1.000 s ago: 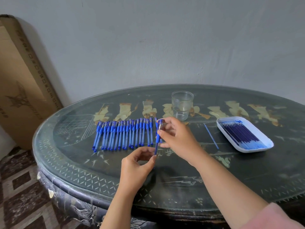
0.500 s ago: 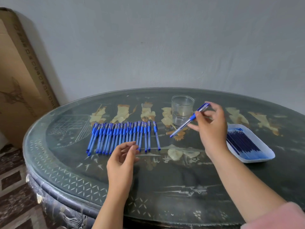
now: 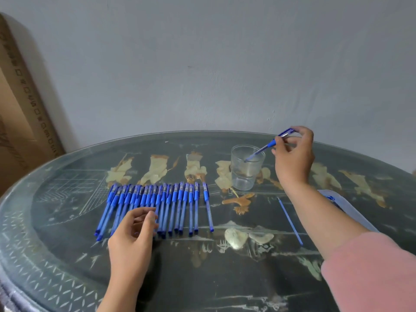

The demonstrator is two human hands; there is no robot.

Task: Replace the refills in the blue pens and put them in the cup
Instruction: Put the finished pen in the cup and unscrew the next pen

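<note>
The right hand (image 3: 293, 158) pinches a slim blue plastic pen (image 3: 267, 146) by its upper end. From the grip the pen slants down and left, its tip inside the mouth of a clear round plastic cup (image 3: 246, 174). Nearer than the grip, beside the forearm, lies a thin blue refill (image 3: 290, 221). Well left of the grip, the empty left hand (image 3: 132, 239), fingers loosely curled, covers the near ends of a row of blue pens (image 3: 175, 206) on the dark glass-topped table (image 3: 202, 278).

Pink sleeve (image 3: 371, 266) covers right arm to mid-forearm; left hand (image 3: 132, 235), forearm bare.
</note>
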